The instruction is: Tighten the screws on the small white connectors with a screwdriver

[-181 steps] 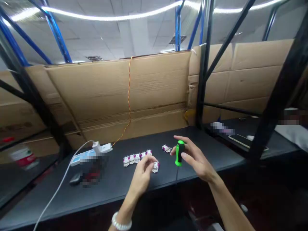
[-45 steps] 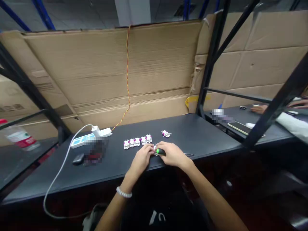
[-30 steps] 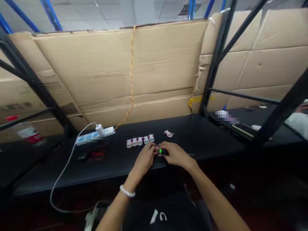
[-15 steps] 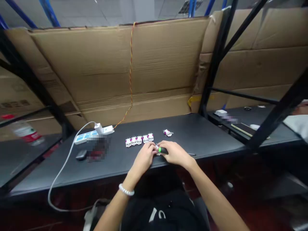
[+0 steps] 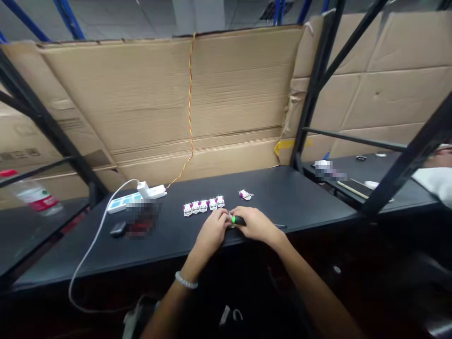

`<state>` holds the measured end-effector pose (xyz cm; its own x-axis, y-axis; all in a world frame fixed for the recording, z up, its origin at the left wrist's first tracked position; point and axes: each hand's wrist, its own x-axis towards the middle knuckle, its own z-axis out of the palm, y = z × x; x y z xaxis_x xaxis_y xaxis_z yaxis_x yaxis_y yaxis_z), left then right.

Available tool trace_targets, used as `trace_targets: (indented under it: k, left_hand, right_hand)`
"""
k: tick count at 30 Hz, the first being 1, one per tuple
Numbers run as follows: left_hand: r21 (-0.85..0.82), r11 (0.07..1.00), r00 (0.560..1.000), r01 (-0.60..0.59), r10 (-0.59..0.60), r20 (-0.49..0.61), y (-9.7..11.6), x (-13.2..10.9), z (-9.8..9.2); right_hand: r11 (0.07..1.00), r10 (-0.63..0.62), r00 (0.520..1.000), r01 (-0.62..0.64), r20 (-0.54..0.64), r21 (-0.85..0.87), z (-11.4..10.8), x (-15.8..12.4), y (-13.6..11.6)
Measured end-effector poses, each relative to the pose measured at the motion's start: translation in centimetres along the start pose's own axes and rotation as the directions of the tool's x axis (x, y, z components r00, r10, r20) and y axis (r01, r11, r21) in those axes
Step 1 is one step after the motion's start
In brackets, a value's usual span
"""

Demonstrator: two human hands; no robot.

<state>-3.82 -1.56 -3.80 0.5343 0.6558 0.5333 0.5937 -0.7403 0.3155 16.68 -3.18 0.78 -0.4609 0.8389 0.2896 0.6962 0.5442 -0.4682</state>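
Note:
Near the front edge of the black table my two hands meet. My right hand (image 5: pixel 257 223) is closed around a screwdriver (image 5: pixel 239 220) with a black-and-green handle, its tip end hidden by fingers. My left hand (image 5: pixel 213 230) is pinched around a small white piece (image 5: pixel 231 226), mostly covered by the fingers. Beyond my left hand stands a row of several small white-and-purple parts (image 5: pixel 204 205). One more white-and-purple part (image 5: pixel 245 194) lies apart, beyond my right hand. A thin metal rod (image 5: pixel 280 226) rests beside my right wrist.
A power strip (image 5: pixel 123 201) with a white plug (image 5: pixel 143 189) and cable lies at the left, near a dark mouse-like object (image 5: pixel 118 229). Black frame posts (image 5: pixel 314 94) flank the table (image 5: pixel 282 188). Cardboard (image 5: pixel 151 103) closes the back. A bottle (image 5: pixel 38 197) stands far left.
The view has shifted very slightly. Both hands stay in the same place with the screwdriver and the white piece between them.

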Motion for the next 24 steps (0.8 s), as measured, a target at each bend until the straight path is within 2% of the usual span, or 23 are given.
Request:
trace_targets:
  k: [13, 24]
  left_hand:
    - [0.064, 0.998, 0.999, 0.003, -0.006, 0.046, 0.47, -0.17, -0.21]
    - [-0.114, 0.992, 0.997, 0.061, -0.056, 0.045, 0.77, -0.3, -0.79]
  right_hand:
    - [1.0, -0.012, 1.0, 0.012, 0.004, 0.015, 0.43, 0.11, 0.41]
    - [0.999, -0.024, 1.0, 0.024, -0.002, 0.042, 0.28, -0.02, 0.12]
